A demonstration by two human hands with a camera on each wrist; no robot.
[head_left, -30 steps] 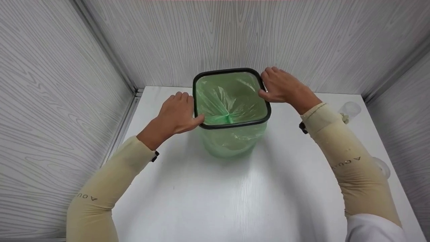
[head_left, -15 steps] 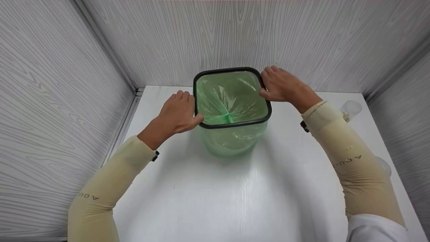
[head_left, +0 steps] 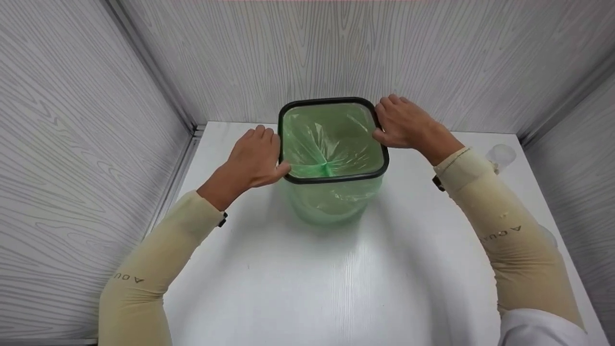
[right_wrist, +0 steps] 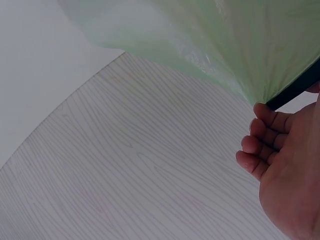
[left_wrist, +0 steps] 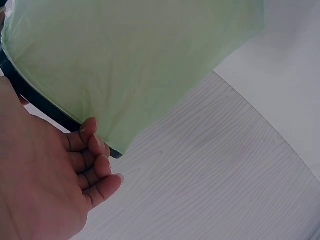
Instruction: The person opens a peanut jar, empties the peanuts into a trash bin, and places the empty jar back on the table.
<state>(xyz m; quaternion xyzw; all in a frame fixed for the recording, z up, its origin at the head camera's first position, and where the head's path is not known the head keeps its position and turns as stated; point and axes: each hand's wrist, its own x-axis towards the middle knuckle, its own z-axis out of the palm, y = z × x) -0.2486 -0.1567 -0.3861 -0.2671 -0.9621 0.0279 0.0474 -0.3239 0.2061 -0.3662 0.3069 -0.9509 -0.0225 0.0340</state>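
Note:
In the head view a square-mouthed trash can (head_left: 324,216) stands at the back of the white table. A thin green plastic bag (head_left: 346,134) lines it and hangs over its outside, with a gathered knot at the bottom inside. The black rim (head_left: 336,179) runs round the mouth over the bag. My left hand (head_left: 254,158) grips the rim's left side, thumb on top near the front corner. On the right side my right hand (head_left: 406,122) holds it, thumb over the inner edge. Both wrist views show curled fingers (left_wrist: 100,170) under the rim, beside the bag (right_wrist: 215,45).
Two clear plastic cups stand along the right: one cup (head_left: 502,154) beyond the right sleeve, another cup (head_left: 549,235) partly hidden by the forearm. Wood-grain panels enclose the table (head_left: 307,288) at the left, back (head_left: 240,57) and right.
Both hands keep their grip on the rim. My left hand has edged slightly away from me along its side; the trash can has barely shifted to the right.

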